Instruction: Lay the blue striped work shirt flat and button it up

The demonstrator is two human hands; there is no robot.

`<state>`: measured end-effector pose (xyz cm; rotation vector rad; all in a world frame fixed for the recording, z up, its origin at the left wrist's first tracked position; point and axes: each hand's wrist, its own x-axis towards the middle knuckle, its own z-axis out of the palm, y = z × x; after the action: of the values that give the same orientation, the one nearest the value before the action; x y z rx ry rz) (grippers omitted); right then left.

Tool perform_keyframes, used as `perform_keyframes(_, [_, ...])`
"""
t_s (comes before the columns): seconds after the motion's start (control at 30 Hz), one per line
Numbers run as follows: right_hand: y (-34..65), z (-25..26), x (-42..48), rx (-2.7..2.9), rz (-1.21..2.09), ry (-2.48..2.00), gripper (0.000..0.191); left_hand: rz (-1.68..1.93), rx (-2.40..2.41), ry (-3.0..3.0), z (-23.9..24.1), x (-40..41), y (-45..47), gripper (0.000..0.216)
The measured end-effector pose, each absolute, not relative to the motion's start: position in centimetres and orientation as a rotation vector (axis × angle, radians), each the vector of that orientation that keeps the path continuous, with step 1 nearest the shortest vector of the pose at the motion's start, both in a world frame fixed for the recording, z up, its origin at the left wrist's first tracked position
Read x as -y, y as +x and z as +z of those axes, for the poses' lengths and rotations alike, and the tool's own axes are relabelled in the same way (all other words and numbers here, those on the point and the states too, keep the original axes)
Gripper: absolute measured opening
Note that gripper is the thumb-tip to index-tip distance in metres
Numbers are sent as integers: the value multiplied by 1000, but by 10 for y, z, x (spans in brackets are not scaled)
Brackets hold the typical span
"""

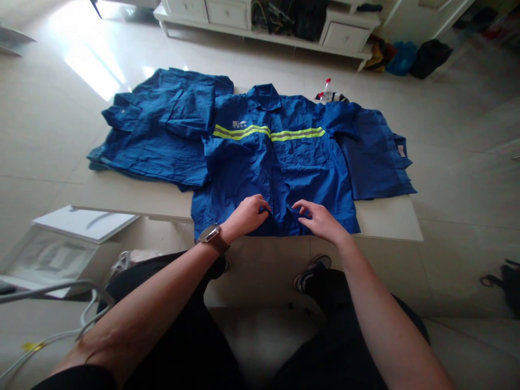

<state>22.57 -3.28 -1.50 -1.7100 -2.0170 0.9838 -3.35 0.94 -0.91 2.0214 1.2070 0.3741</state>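
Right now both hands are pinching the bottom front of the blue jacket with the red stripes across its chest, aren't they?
Not quite: the head view shows the stripes are yellow-green, not red. The rest holds: the left hand and right hand both pinch the bottom front of the blue jacket.

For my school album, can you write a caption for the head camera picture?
Two hands, left hand and right hand, pinch the front hem of a blue work jacket spread on a white table.

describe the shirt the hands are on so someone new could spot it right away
On the low white table, three blue garments lie side by side. The middle one, a blue work shirt, has its hem under the left hand and right hand. Only it shows a yellow reflective stripe across the chest.
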Motion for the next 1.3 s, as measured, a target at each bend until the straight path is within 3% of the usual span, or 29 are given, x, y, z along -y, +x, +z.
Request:
perform_keyframes(0.17, [223,-9,29,1919,1028,-1650,16,437,-1226,1681,-20,-17,-35,24])
perform_keyframes(0.43, [222,-9,32,1917,1205,-1649,41,811,-1280,1676,-6,-10,-29,20])
perform_keyframes(0.67, [222,-13,30,1832,1220,-1599,34,1076,-1297,1490,-1,-20,-35,36])
perform_keyframes(0.83, [220,-16,30,1936,1048,-1718,29,814,-1266,1749,-2,-9,-35,26])
perform_keyframes(1.03, [219,-18,31,2072,942,-1773,30,80,-949,2312,-11,45,-13,22])
perform_keyframes(1.3, [221,-19,32,2128,941,-1768,32,-400,-892,2183,-21,56,-12,24])
